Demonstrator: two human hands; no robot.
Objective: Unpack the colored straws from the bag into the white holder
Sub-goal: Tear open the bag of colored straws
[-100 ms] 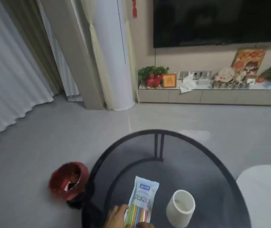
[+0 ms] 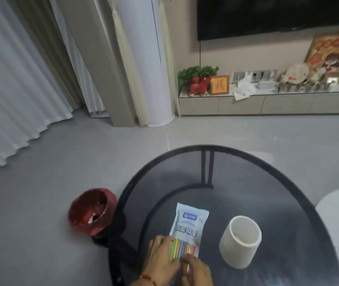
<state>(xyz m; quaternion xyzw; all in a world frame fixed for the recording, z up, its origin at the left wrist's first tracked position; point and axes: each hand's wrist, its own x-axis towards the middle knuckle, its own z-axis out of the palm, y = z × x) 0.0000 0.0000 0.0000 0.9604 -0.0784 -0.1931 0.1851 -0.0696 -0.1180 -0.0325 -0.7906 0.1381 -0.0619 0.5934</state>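
Round dark table (image 2: 246,162): far half bare, rim close to both hands at the near edge. Bag (image 2: 189,222) lies flat mid-table, colored straws (image 2: 182,247) at its near end. Left hand (image 2: 162,258) and right hand (image 2: 196,270) both pinch that straw end (fingers curled shut). White holder (image 2: 239,242) upright just right, empty. Red bin (image 2: 92,211) on floor, left.

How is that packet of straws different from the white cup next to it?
The straw bag lies flat on the table; the white holder stands upright. The bag is printed and holds colored straws; the holder is plain white and looks empty. The left hand and right hand are at the bag's near end; nothing touches the holder. Both rest on the dark round table.
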